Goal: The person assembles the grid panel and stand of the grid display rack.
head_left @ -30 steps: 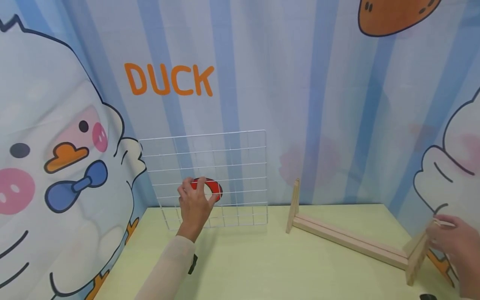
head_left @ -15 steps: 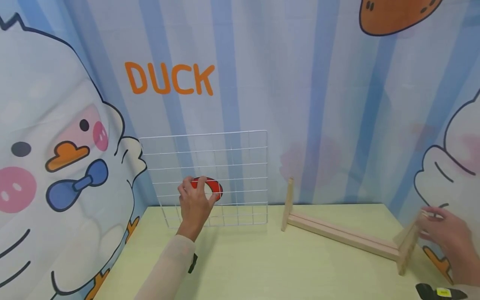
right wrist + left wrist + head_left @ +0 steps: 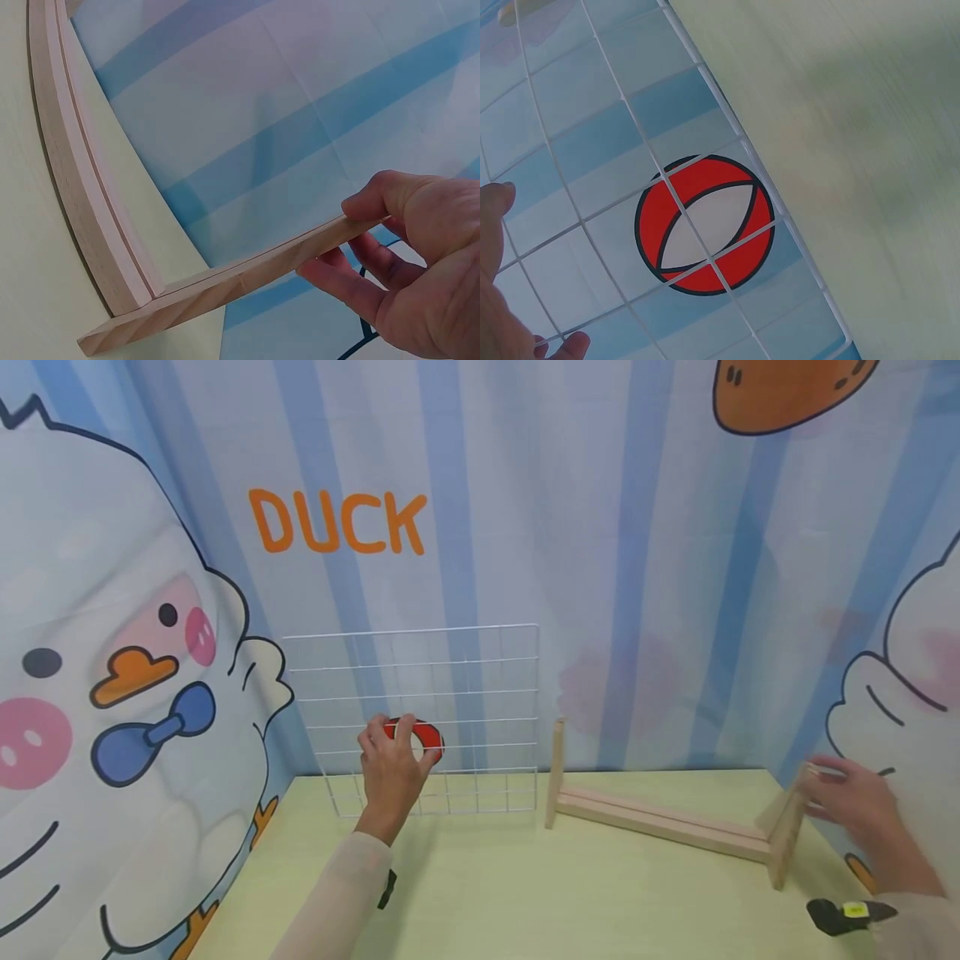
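A white wire grid panel [image 3: 537, 718] stands upright at the back left of the table, close to the curtain. My left hand [image 3: 392, 777] holds it low, fingers and thumb at the wires; its thumb and fingertips also show at the grid's edge of the left wrist view. A wooden stand [image 3: 667, 828], with a long grooved base bar and an upright at each end, sits slantwise on the right. Its near right upright [image 3: 247, 281] is pinched near the top by my right hand [image 3: 420, 255], thumb on one side and fingers on the other.
The pale yellow table [image 3: 525, 893] ends at a striped blue curtain [image 3: 570, 527] behind. Printed ducks flank both sides, and a red-and-white ball [image 3: 705, 225] printed on the curtain shows through the grid.
My right hand has moved left with the wooden stand, bringing the stand's far upright close to the grid's right edge. The left hand and the grid have hardly moved.
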A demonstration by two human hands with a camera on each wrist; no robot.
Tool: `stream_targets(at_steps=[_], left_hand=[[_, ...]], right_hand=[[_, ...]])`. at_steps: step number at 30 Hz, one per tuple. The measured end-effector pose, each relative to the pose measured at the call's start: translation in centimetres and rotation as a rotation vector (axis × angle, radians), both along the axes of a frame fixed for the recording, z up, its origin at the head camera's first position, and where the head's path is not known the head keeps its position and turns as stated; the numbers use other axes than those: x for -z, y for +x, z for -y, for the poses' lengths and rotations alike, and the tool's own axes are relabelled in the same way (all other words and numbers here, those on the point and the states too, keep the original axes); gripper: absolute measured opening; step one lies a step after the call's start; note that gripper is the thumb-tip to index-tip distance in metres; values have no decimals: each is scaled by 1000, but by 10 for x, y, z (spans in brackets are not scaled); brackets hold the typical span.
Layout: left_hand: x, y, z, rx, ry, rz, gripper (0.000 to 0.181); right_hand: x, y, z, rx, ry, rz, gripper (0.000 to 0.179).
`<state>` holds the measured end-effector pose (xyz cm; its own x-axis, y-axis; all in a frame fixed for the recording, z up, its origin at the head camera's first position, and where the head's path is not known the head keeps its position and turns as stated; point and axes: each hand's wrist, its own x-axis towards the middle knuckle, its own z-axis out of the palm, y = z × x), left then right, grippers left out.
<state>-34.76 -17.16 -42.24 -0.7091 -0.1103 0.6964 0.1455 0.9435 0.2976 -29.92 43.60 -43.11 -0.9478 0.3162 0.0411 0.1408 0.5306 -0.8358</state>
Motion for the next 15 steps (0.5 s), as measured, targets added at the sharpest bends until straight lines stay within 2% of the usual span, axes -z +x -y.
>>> stream_targets(at_steps=[3, 7, 15], left_hand=[[1, 0, 0, 1, 0, -12, 60], [2, 0, 0, 2, -11, -25, 59], [1, 1, 1, -19, -52, -33, 59]], right_hand=[[0, -6, 6, -37, -9, -28, 66], [-4, -13, 16, -67, -7, -22, 63], [-16, -23, 44, -65, 10, -7, 60]])
